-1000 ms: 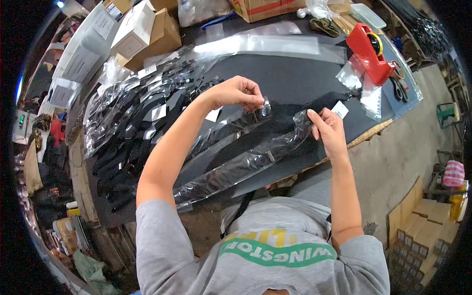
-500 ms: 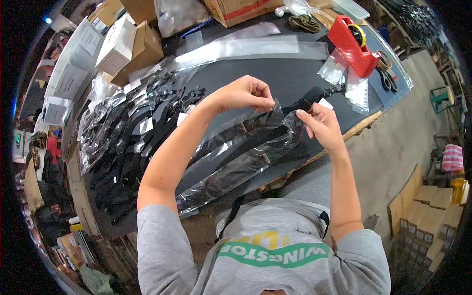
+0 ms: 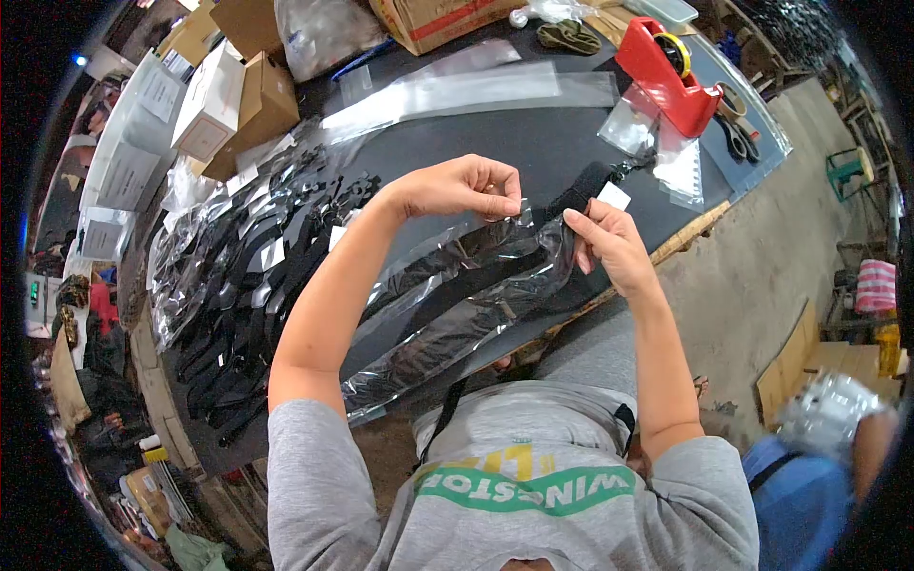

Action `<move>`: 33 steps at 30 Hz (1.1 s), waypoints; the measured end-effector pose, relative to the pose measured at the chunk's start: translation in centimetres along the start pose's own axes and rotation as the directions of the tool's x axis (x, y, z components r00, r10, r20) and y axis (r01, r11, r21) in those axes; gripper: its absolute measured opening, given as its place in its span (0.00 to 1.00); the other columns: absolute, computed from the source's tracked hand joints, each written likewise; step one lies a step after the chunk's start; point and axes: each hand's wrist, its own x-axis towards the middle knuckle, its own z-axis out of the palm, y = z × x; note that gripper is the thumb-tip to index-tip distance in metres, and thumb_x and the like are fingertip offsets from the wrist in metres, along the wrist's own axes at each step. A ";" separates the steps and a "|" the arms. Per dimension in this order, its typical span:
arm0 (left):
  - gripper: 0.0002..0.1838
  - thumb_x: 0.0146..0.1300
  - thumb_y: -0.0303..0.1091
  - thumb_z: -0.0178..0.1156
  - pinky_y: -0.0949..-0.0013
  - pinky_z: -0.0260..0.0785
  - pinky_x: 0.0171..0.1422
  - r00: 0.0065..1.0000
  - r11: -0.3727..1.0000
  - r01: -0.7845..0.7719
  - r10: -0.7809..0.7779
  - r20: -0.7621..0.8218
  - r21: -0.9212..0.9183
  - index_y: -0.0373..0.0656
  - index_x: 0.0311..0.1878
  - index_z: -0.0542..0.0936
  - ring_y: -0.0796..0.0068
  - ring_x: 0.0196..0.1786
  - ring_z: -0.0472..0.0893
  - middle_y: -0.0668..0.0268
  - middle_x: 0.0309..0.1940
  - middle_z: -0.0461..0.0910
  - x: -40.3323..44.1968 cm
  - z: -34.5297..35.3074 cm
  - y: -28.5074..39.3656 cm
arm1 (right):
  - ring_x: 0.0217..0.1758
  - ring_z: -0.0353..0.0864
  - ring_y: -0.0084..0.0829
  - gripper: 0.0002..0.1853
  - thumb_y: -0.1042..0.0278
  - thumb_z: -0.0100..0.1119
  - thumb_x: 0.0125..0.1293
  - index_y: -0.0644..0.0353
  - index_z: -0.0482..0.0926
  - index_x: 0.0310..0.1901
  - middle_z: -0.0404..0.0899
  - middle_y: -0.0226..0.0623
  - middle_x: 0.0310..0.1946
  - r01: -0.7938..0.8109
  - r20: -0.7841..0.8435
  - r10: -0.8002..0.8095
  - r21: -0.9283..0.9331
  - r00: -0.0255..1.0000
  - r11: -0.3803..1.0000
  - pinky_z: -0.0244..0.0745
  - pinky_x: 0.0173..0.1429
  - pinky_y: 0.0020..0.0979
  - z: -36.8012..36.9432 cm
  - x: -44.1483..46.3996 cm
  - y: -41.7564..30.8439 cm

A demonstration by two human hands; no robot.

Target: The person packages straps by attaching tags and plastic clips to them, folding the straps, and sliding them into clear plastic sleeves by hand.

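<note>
In the head view, my left hand is closed, thumb and fingers pinching the edge of a clear plastic sleeve. My right hand pinches the sleeve's other edge, so its mouth spreads between both hands. A black fabric strap lies between them, its thick end projecting past the plastic beside a white tag. Dark material shows through the film, but how far the strap sits inside I cannot tell.
Many black straps in plastic are heaped on the left. Flat clear sleeves lie at the back. A red tape dispenser and black scissors stand right. A person in blue is at lower right.
A person in blue carrying a clear plastic bundle has come into view at lower right. My view has shifted slightly; both hands keep their pinch, and the sleeve's mouth lies a little flatter.
</note>
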 end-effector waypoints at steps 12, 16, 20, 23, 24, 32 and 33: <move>0.10 0.62 0.39 0.62 0.79 0.64 0.35 0.992 0.998 0.068 -0.067 -0.103 0.004 0.42 0.34 0.77 0.88 0.29 0.71 0.77 0.24 0.75 0.7 0.9 0.5 | 0.12 0.68 0.17 0.16 0.62 0.66 0.59 0.55 0.69 0.21 0.70 0.26 0.13 0.009 -0.143 -0.027 -0.125 0.989 0.992 0.58 0.17 0.18 0.4 -0.3 0.9; 0.10 0.61 0.39 0.63 0.80 0.64 0.35 0.992 0.997 0.078 -0.076 -0.104 0.019 0.42 0.33 0.77 0.89 0.29 0.72 0.77 0.25 0.76 0.8 1.0 0.8 | 0.12 0.68 0.17 0.17 0.62 0.64 0.60 0.55 0.68 0.21 0.70 0.26 0.13 0.010 -0.134 -0.019 -0.063 0.991 0.998 0.58 0.17 0.19 0.1 -0.3 1.5; 0.10 0.60 0.39 0.63 0.80 0.64 0.34 0.988 0.995 0.094 -0.091 -0.121 0.017 0.42 0.33 0.78 0.89 0.29 0.72 0.77 0.25 0.76 0.9 1.3 1.0 | 0.13 0.68 0.16 0.16 0.61 0.62 0.62 0.55 0.69 0.21 0.71 0.26 0.15 -0.003 -0.086 -0.007 -0.118 0.996 0.993 0.59 0.17 0.19 0.1 -0.6 1.0; 0.10 0.59 0.38 0.64 0.80 0.64 0.33 0.982 0.995 0.096 -0.093 -0.166 0.009 0.41 0.32 0.79 0.88 0.28 0.72 0.76 0.24 0.76 1.1 1.9 1.6 | 0.15 0.69 0.15 0.14 0.60 0.62 0.62 0.57 0.73 0.24 0.73 0.25 0.17 0.010 -0.045 -0.016 -0.138 0.999 0.990 0.60 0.19 0.18 0.4 -1.0 0.2; 0.10 0.58 0.38 0.65 0.80 0.64 0.32 0.980 0.995 0.094 -0.090 -0.175 0.014 0.41 0.31 0.80 0.88 0.27 0.72 0.76 0.23 0.76 1.2 2.1 1.7 | 0.16 0.69 0.14 0.13 0.60 0.62 0.62 0.58 0.75 0.26 0.73 0.24 0.18 0.022 -0.022 -0.025 -0.140 0.999 0.990 0.61 0.20 0.17 0.6 -1.0 0.1; 0.10 0.56 0.37 0.66 0.79 0.65 0.33 0.987 0.994 0.095 -0.087 -0.138 0.054 0.40 0.31 0.82 0.87 0.28 0.74 0.74 0.23 0.78 1.0 1.7 1.6 | 0.17 0.69 0.13 0.12 0.61 0.64 0.60 0.58 0.76 0.25 0.74 0.23 0.18 -0.020 -0.045 0.015 -0.116 0.999 0.993 0.60 0.21 0.16 0.3 -1.2 0.5; 0.10 0.56 0.37 0.66 0.79 0.65 0.33 0.989 0.994 0.096 -0.088 -0.120 0.058 0.40 0.31 0.82 0.87 0.28 0.74 0.74 0.23 0.78 1.0 1.7 1.6 | 0.15 0.69 0.13 0.13 0.62 0.64 0.60 0.57 0.75 0.23 0.73 0.23 0.16 -0.024 -0.059 0.019 -0.093 0.998 0.995 0.60 0.20 0.15 0.3 -1.2 0.7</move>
